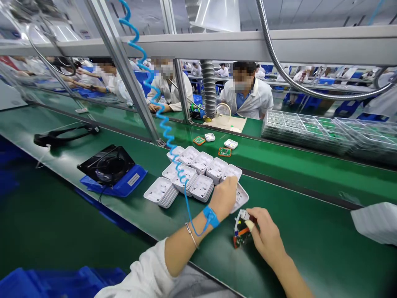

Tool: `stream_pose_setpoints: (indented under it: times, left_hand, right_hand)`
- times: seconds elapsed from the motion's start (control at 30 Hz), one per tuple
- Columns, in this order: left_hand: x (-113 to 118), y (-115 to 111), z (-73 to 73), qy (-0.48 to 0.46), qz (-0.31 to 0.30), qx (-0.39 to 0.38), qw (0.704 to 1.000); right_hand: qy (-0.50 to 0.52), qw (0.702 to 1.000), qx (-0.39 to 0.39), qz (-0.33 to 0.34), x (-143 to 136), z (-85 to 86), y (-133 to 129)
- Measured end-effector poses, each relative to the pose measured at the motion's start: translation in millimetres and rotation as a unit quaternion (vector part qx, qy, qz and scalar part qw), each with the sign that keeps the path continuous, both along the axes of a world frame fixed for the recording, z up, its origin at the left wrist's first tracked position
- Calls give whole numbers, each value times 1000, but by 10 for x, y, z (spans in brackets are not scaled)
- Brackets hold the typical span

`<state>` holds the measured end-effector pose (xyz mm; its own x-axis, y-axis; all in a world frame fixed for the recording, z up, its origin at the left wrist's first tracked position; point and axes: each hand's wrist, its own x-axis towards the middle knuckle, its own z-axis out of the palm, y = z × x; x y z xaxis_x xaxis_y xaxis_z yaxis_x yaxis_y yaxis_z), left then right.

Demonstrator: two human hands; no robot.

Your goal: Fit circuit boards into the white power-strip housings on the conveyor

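My left hand [223,198], with a blue wrist strap [211,216] and its coiled cord, is closed on the edge of a white plastic housing [241,198] at the right end of the stacked housings. My right hand [265,231] pinches a small circuit board assembly [242,229] with white, orange and dark parts, held on edge over the green bench. Several stacks of white housings [201,187] stand just beyond and left of my left hand.
A black fan [113,165] rests on a blue tray [133,180] at the left. On the green belt [279,159] lie circuit boards [225,152] and white housings [231,144]. Clear trays [304,130] are stacked at the back right. People sit opposite.
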<state>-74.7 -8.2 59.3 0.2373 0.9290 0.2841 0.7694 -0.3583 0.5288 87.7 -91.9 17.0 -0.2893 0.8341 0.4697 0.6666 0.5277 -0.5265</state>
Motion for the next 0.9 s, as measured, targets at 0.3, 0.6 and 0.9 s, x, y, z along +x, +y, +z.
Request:
stream_pose_setpoints:
  times: [0.3, 0.6, 0.9]
  left_hand:
    - [117, -306, -305, -291, -87, -260, 917]
    - [143, -359, -389, -365, -90, -297, 878]
    - [231, -371, -366, -307, -83, -203, 926]
  right_hand:
    - [-48, 994, 56, -79, 100, -88, 108]
    - [-70, 994, 58, -55, 33, -3, 102]
    - [72, 980, -173, -67, 209, -128, 191]
